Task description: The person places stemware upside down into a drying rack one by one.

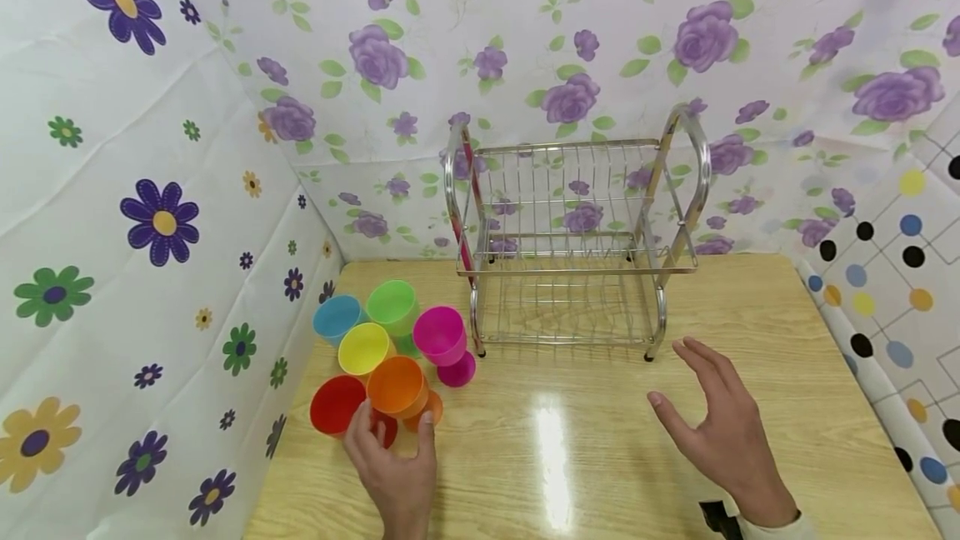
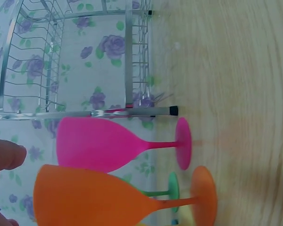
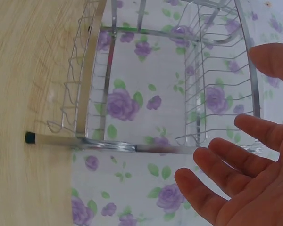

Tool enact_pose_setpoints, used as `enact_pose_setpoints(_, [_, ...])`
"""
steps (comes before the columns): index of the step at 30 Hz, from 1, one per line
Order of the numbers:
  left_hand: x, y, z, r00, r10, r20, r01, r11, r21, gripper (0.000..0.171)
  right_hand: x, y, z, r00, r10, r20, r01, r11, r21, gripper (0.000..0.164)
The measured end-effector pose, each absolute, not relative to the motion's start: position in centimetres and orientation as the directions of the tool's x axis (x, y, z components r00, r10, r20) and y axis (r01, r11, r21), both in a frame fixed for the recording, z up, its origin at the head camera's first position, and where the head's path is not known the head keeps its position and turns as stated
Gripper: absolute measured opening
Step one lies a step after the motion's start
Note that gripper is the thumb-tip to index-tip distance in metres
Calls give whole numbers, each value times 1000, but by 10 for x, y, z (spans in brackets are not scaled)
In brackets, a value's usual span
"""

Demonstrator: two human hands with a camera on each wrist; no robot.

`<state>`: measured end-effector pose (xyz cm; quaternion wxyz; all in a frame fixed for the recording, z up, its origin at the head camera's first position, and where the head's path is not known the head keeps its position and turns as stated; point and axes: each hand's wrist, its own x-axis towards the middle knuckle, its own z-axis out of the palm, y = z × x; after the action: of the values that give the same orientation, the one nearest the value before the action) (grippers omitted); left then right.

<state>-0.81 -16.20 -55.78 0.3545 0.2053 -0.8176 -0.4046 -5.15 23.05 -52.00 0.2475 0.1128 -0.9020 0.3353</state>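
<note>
Orange cup (image 1: 397, 387): stands upright on its stem at the near edge of the cup group, bowl mouth up; taken here as the clock's centre.
Left hand (image 1: 397, 482): at six o'clock, thumb and fingers parted about the near side of the orange bowl; whether a fingertip touches it cannot be told.
Grip on the bowl: best made, it would seem, by bringing thumb and fingers in evenly from both sides, with light pressure, so that the tall stem does not tip.
Red cup (image 1: 337, 405): just beside, between eight and nine o'clock; its foot lies close to the left fingers, so a low, wide reach could knock it.
Yellow cup (image 1: 365, 349): between ten and eleven o'clock, close behind; a straight upward lift should spare its rim.
Pink cup (image 1: 441, 336): between one and two o'clock, near the rack.
Green cup (image 1: 393, 307): twelve o'clock.
Blue cup (image 1: 338, 319): between ten and eleven o'clock, beyond the yellow.
Metal rack (image 1: 570, 272): about two o'clock, two wire tiers.
Right hand (image 1: 723, 436): three o'clock, well apart from the left, fingers extended, thumb spread, holding nothing.
Table (image 1: 615, 448): pale wood grain beneath all.
</note>
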Motion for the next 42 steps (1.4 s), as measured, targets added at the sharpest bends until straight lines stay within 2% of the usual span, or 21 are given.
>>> enact_pose_setpoints(6, [-10, -156, -566, -677, -679, 285, -105, 472, 875, 86, -64, 228, -531, -867, 22, 499, -331, 722, -608, 66])
enact_pose_setpoints(13, [-13, -150, -572, -677, -713, 182, -116, 348, 930, 88, -89, 228, -555, -893, 183, 411, -207, 643, -737, 45])
enact_pose_setpoints(20, [-24, -145, -585, -627, -757, 185, -59, 283, 957, 94, -114, 227, -576, -880, 325, 347, -139, 523, -841, 38])
enact_pose_setpoints(27, [-35, -141, -596, -576, -793, 200, -48, 277, 960, 97, -134, 226, -590, -856, 430, 286, -86, 428, -900, 42])
enact_pose_setpoints(34, [-42, -138, -604, -538, -801, 261, -28, 327, 945, 94, -149, 223, -601, -823, 474, 313, -107, 412, -905, 42])
enact_pose_setpoints(42, [-47, -139, -606, -534, -804, 261, -40, 333, 942, 91, -156, 225, -607, -799, 463, 383, -151, 462, -874, 34])
